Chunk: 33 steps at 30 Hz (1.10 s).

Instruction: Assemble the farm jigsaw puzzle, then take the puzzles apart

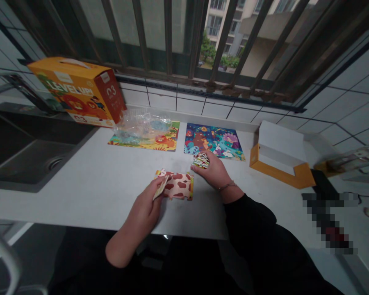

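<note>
My left hand (150, 201) is closed on a puzzle piece (161, 187), held tilted and nearly edge-on at the left side of a partly joined puzzle (178, 186). That puzzle lies flat on the counter and shows brown-red patches on pale pink, with yellow edges. In my right hand (214, 171) is a striped puzzle piece (201, 160), pinched between thumb and fingers. It is held just below a dark blue animal picture (215, 139); I cannot tell whether there is one piece or a small stack.
An orange box (89, 92) stands by the sink (27, 164). Clear plastic wrapping (141, 125) covers part of a yellow animal picture (169, 143). An opened orange-and-white box (283, 168) lies at the right, near a barred window (199, 41) behind the counter (104, 188).
</note>
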Motion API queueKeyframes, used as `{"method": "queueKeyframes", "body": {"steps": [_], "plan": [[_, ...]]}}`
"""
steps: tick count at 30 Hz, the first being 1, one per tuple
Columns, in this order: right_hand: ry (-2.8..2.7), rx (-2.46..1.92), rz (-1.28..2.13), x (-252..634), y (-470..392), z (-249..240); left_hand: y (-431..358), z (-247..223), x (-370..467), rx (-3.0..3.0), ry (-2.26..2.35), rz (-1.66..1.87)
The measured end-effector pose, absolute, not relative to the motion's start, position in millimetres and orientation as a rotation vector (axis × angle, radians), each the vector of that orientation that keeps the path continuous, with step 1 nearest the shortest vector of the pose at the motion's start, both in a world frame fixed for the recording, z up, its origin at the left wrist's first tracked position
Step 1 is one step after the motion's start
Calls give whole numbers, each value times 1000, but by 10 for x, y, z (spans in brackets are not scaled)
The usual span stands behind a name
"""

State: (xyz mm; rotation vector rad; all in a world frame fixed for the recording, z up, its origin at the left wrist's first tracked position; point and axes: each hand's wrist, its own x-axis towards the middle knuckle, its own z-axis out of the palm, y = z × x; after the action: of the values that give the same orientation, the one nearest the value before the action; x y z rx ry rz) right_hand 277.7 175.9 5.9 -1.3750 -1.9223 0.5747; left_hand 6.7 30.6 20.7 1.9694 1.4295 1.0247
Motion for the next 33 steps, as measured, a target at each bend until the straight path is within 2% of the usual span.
{"method": "queueKeyframes", "body": {"steps": [3, 6, 11, 16, 33], "plan": [[-1925, -1374, 574, 2774, 1757, 63, 325, 311, -56, 1989, 1605, 1111], [-1923, -1369, 585, 2772, 1757, 62, 438, 311, -132, 2245, 1589, 1060], [-1912, -1369, 588, 2774, 1760, 52, 697, 119, 32, 2420, 1664, 675], [-1927, -1367, 580, 2768, 1762, 63, 756, -53, 301, 2504, 1527, 285], [-1947, -1364, 560, 2793, 1785, 2, 36, -13, 454, 2571, 1333, 219]]}}
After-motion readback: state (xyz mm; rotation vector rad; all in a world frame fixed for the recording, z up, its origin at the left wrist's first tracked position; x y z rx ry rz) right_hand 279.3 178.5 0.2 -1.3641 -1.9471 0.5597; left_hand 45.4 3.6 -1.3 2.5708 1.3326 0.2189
